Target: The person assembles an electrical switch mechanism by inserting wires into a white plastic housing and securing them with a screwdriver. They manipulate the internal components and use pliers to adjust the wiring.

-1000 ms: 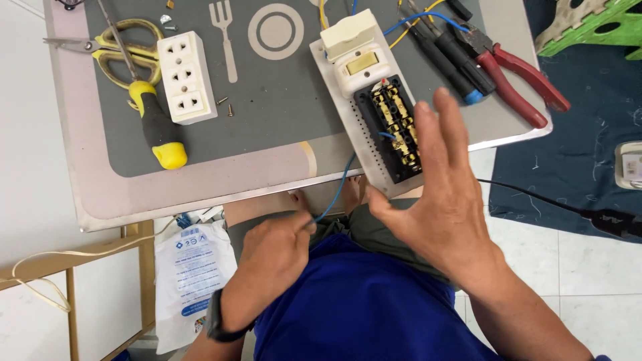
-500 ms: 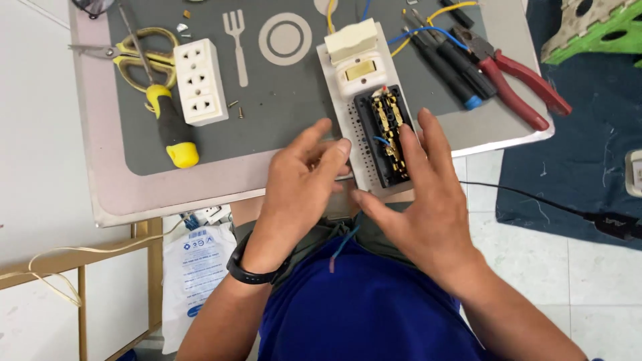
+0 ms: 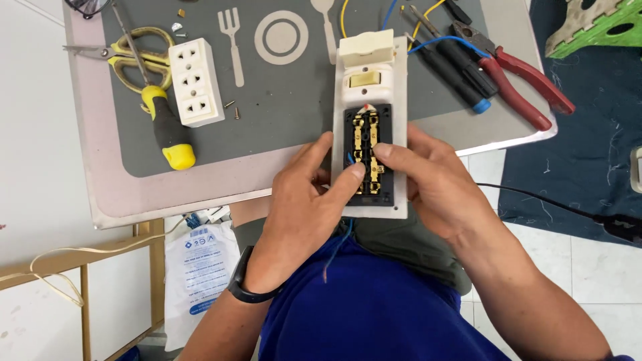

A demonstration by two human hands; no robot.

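At the near edge of the tray point(image 3: 100, 194), one opened white socket panel point(image 3: 370, 127) lies under two hands: left hand point(image 3: 304, 200) and right hand point(image 3: 435, 184) pinch a blue wire point(image 3: 349, 158) at its brass contacts. One triple socket point(image 3: 194, 81), one yellow-handled screwdriver point(image 3: 164, 124) and one pair of scissors point(image 3: 127, 57) lie left.

We look down on a small table point(image 3: 100, 187) with a pale pinkish top and a bright metal edge, covered by a grey mat point(image 3: 281, 100) printed with a pale fork, plate and spoon. Under it we see a floor of white tiles point(image 3: 555, 247) with thin grey joints. At the right a dark blue cloth point(image 3: 588, 160) lies on the tiles. At the lower left stands a wooden frame point(image 3: 80, 267). Even daylight fills the scene, with soft shadows.
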